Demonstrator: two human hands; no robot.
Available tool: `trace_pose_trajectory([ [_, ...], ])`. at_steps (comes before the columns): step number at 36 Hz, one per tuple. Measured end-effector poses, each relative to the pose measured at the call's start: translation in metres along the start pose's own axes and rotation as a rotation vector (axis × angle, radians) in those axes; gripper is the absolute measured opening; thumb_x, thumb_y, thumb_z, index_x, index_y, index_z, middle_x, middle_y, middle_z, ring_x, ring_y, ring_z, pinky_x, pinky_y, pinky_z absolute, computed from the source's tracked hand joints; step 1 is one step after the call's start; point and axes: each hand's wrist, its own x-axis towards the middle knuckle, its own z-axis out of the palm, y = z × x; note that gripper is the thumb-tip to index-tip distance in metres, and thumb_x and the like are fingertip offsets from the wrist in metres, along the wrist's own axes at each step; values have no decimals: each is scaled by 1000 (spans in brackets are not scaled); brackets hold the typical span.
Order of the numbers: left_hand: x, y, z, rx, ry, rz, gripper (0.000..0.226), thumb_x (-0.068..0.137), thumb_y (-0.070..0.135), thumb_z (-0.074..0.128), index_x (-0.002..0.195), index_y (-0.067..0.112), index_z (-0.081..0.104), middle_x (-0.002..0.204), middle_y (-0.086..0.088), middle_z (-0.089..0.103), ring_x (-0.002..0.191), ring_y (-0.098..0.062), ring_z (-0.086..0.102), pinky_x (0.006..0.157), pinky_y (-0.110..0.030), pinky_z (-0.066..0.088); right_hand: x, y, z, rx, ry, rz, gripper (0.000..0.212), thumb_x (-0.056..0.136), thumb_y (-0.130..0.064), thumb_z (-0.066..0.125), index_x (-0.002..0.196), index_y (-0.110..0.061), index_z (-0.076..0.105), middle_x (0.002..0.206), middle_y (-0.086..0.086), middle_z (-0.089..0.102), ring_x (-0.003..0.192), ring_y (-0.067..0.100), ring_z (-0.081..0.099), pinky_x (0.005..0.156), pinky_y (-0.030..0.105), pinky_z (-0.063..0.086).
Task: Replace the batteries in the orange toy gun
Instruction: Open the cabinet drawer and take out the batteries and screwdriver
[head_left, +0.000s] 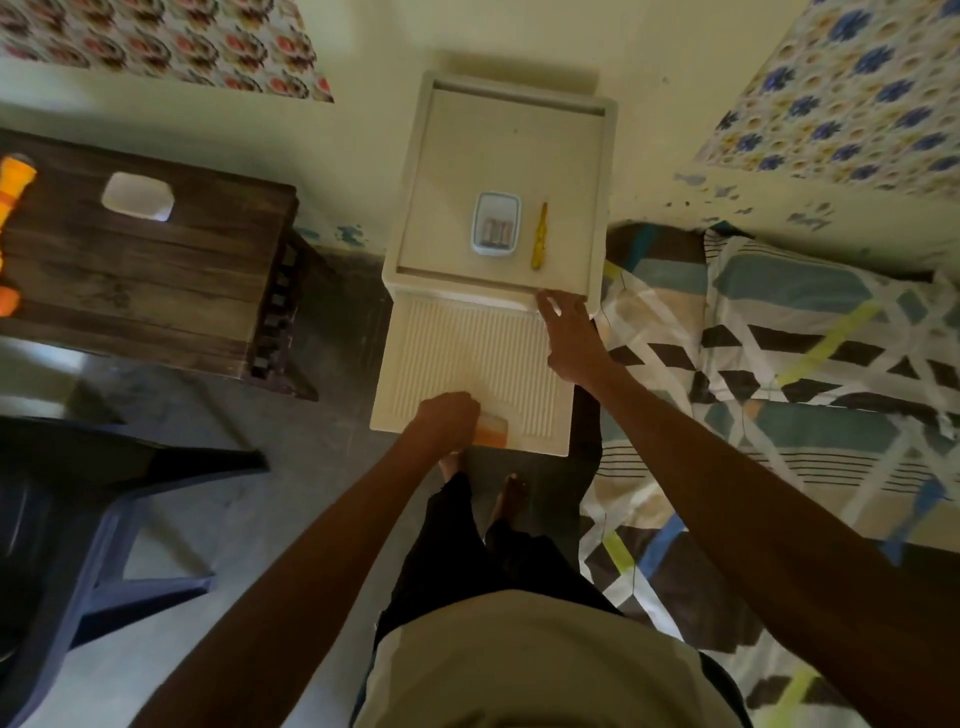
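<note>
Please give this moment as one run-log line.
left hand: grips orange handle of white cabinet | right hand: flat on cabinet top edge | battery box, yellow screwdriver: on top, untouched | toy gun: on wooden table

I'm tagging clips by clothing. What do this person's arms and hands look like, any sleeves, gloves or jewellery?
The left arm and right arm are bare as far as the frame shows, with no sleeve. The left hand and right hand wear no gloves; no watch, bracelet or ring shows. The top is beige.
</note>
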Motion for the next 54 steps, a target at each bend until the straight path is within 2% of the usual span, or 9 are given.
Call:
trace_pose_trajectory([
  [8,15,-3,6,-37,-114,25,34,94,12,54,126,4,53,130,-13,53,118,-29,55,96,-39,46,-1,-7,16,66,167,71,74,85,-2,62,150,-8,27,153,15,30,144,33,23,118,45,23],
  [14,65,-18,21,-115,-257,7,33,91,14,61,121,2,61,122,-14,63,110,-28,63,94,-37,50,2,-6,44,-54,269,113,84,82,-30,71,150,-12,26,154,13,28,144,31,24,116,48,26],
  [19,109,-26,28,-148,-97,-59,29,94,8,53,119,-5,59,116,-19,65,107,-34,64,89,-41,52,12,2,69,-160,396,134,85,82,-28,71,151,-13,24,154,12,28,144,30,22,118,46,23],
  [22,141,-30,33,-138,38,-119,45,100,5,42,138,-17,35,130,-31,54,114,-39,61,93,-43,49,19,7,87,-215,478,145,79,86,-18,68,151,-14,24,154,12,29,145,29,22,118,45,23],
  [26,173,-43,17,-167,125,-129,34,95,0,47,127,-6,53,123,-22,60,111,-37,61,88,-44,50,21,8,90,-250,538,156,74,88,-13,59,152,-13,22,152,14,31,143,30,24,118,44,20],
  [33,188,-48,19,-173,125,-114,41,87,-8,51,128,-4,53,125,-21,59,113,-36,60,88,-45,50,24,6,94,-278,542,209,74,88,-15,56,152,-14,20,153,14,30,144,30,22,119,42,12],
  [40,185,-52,46,-155,266,-62,57,85,-7,54,139,2,42,142,-16,50,133,-30,45,117,-40,28,26,8,99,-304,551,207,76,89,-20,62,152,-14,20,153,15,30,144,30,22,120,43,15],
  [47,178,-59,51,-102,297,14,74,80,-11,58,147,6,32,148,-13,43,136,-28,41,112,-38,32,29,7,97,-316,609,208,71,90,-27,64,149,-14,27,147,13,39,139,28,31,117,43,23],
  [54,144,-55,30,-203,255,10,50,89,-4,50,137,8,48,135,-14,55,123,-29,54,101,-41,45,21,-1,76,-203,500,204,66,90,-33,62,147,-16,32,148,11,38,139,29,33,115,44,27],
])
